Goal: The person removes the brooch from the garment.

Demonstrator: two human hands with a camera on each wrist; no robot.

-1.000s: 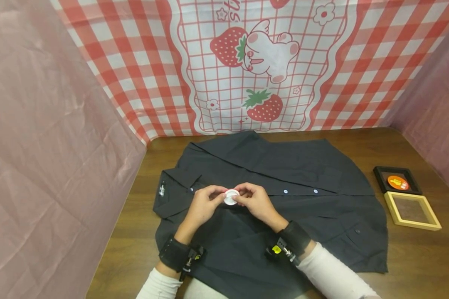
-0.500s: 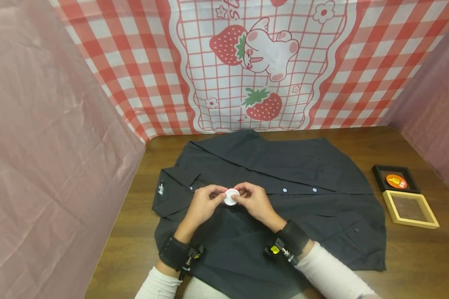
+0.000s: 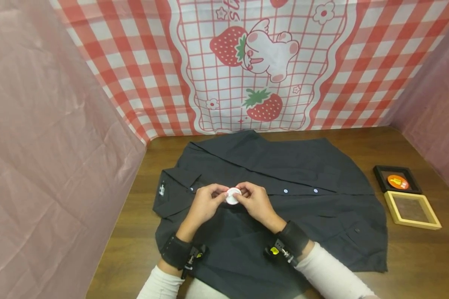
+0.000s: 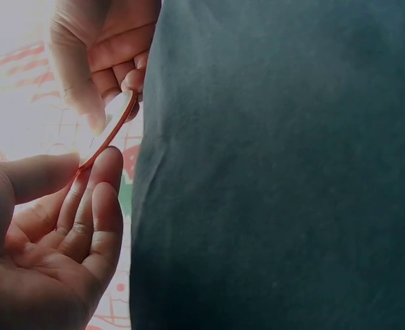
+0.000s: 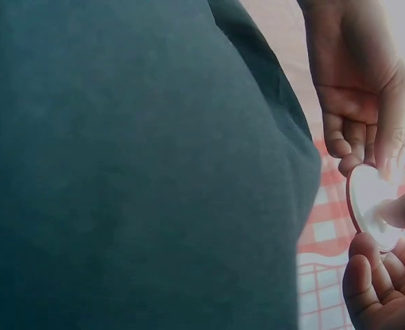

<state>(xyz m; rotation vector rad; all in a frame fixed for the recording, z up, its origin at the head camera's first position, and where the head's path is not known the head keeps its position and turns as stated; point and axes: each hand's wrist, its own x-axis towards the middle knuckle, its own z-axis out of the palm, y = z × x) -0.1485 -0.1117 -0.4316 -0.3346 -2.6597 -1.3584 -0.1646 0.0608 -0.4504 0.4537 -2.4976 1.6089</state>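
Note:
A round badge [image 3: 232,196], white on its back and red along the rim, is held above the shirt between both hands. My left hand [image 3: 205,204] pinches its left edge between thumb and fingers. On the opposite edge, my right hand [image 3: 258,203] grips it with the thumb lying across the white back. The left wrist view shows the badge [image 4: 109,134] nearly edge-on, while in the right wrist view its white back [image 5: 368,196] faces the camera more. Beneath the hands, a dark button-up shirt [image 3: 284,232] lies spread out, collar to the left. The badge's front is hidden in the head view.
At the right of the wooden table [image 3: 415,257] lies a black frame [image 3: 379,174] holding an orange round badge [image 3: 398,182]. A pale wooden frame [image 3: 395,214] sits against its near side. A red checked cloth [image 3: 149,83] hangs behind, with pink cloth on either side.
Both hands keep their hold on the badge. It has shifted very slightly to the right and turned a little between the fingers. The shirt and frames stay where they were.

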